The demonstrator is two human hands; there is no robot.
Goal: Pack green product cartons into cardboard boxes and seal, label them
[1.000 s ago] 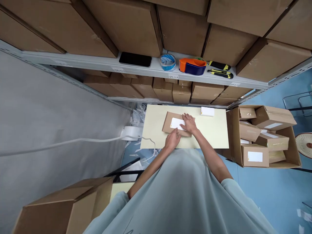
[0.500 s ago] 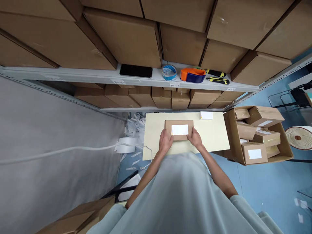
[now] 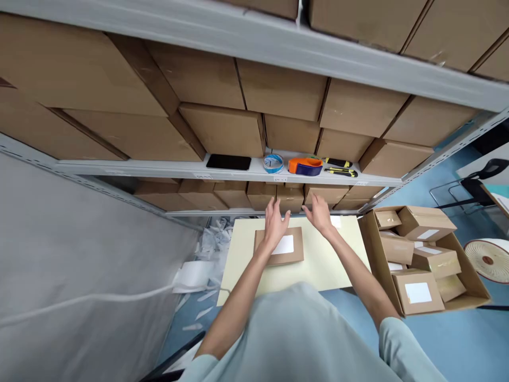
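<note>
My left hand [image 3: 275, 223] is raised over the far part of a small cardboard box [image 3: 296, 253], fingers apart and holding nothing. To its right my right hand [image 3: 318, 213] hovers over the far edge of the pale yellow table [image 3: 338, 262], also with spread fingers and nothing in them. The box lies flat on the table with a white label [image 3: 284, 244] on top; my left forearm hides part of it. Beyond both hands, on the shelf [image 3: 254, 175], lie an orange and dark blue tape dispenser [image 3: 305, 166] and a roll of blue tape [image 3: 273, 163].
A black phone [image 3: 228, 162] and yellow-black utility knives [image 3: 341, 172] lie on the same shelf. A large open carton [image 3: 376, 254] of several labelled boxes stands right of the table. White stickers [image 3: 336, 221] sit behind my right hand. A cable [image 3: 99, 297] runs along the left.
Both hands have let go of the box and moved up and away toward the shelf. The box stays on the table. My view has tilted up, showing more of the rack.
</note>
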